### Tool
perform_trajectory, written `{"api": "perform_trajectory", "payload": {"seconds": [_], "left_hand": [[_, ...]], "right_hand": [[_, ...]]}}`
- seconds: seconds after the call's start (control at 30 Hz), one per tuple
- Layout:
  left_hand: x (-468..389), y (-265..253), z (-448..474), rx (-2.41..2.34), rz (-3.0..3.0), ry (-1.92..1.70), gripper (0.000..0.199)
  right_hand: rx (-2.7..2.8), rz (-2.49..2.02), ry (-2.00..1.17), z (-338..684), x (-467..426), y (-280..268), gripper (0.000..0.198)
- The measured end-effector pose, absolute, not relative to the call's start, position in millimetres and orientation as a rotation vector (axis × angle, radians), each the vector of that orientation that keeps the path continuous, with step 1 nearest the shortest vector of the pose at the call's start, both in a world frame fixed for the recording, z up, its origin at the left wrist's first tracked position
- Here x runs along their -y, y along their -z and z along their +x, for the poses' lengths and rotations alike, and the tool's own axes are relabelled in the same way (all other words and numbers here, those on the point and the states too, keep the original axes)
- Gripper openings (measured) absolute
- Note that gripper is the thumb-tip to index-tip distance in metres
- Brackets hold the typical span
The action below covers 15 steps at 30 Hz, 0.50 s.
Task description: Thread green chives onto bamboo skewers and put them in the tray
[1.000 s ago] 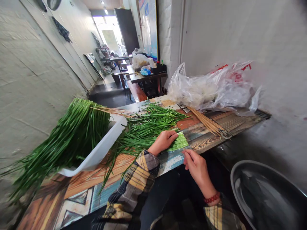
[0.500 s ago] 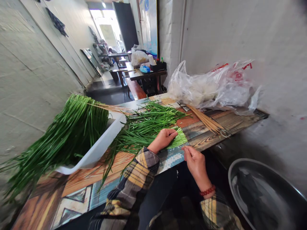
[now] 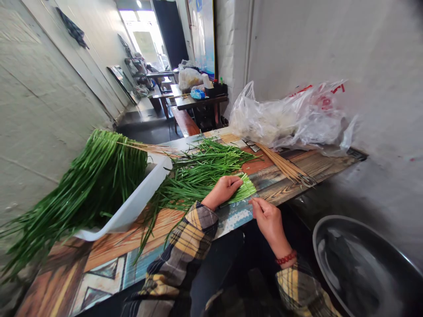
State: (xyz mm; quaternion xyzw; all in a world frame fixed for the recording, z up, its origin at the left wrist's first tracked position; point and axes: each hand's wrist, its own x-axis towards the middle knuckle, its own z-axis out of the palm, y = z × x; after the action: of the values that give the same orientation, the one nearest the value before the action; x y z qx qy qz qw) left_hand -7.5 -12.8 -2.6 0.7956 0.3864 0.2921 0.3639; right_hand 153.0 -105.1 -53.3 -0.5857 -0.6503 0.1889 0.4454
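My left hand (image 3: 226, 190) is closed over the pale stem ends of a row of garlic chives (image 3: 246, 188) laid flat side by side on the table. The loose green leaves (image 3: 205, 169) spread out leftward behind it. Just right of the stem ends, my right hand (image 3: 267, 216) is held in a pinch at the table's front edge, a red bead bracelet on its wrist. Whatever sits between those fingertips is too thin or hidden to make out.
At left a white tray (image 3: 132, 207) holds a big bundle of chives (image 3: 105, 176), with thin skewers (image 3: 148, 148) across it. More wooden skewers (image 3: 280, 163) lie near a clear plastic bag (image 3: 264, 119) at the back right. A metal basin (image 3: 360, 268) stands low at right.
The view has shifted slightly. Both hands keep nearly the same pose and place relative to the chives.
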Motion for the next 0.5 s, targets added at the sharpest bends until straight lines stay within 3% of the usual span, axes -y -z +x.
{"api": "perform_trajectory", "payload": {"seconds": [0.17, 0.5], "left_hand": [[13.2, -1.6, -8.0, -0.915, 2.026, -0.656, 0.034], [9.6, -5.9, -2.1, -0.800, 1.836, -0.630, 0.044]], "right_hand": [[1.664, -1.437, -0.497, 160.8, 110.4, 53.2, 0.034], [1.657, -1.398, -0.385, 158.7, 110.5, 54.0, 0.037]]}}
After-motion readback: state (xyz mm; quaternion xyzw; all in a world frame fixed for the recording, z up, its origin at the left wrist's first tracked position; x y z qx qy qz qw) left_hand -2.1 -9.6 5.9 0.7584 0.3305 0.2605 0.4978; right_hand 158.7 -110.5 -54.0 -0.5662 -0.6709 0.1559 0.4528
